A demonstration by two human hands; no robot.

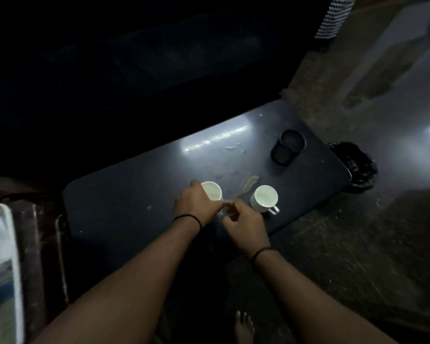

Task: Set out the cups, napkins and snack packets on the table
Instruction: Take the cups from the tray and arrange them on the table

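The left hand [196, 203] has its grip curled over the near side of a white cup [212, 191], fingers wrapped down around the cup's wall so that only the far rim and inside show. The right hand [243, 224] sits just beside it, fingers bent inward with the fingertips [230, 207] meeting those of the left hand at the cup's near edge; whether this grip is clamped on the cup's handle or on nothing is too blurred to tell. Each wrist wears a thin dark band.

The held cup stands upright on the dark desk [124, 204]. A second white cup [265, 198] stands upright near it to the right, handle pointing toward the person. A pale smear [250, 184] lies on the desk between the two cups. Farther back right, well apart, rest two dark round lids [287, 147], touching each other.

At the left edge, a white tray [4, 269] is partly in view.
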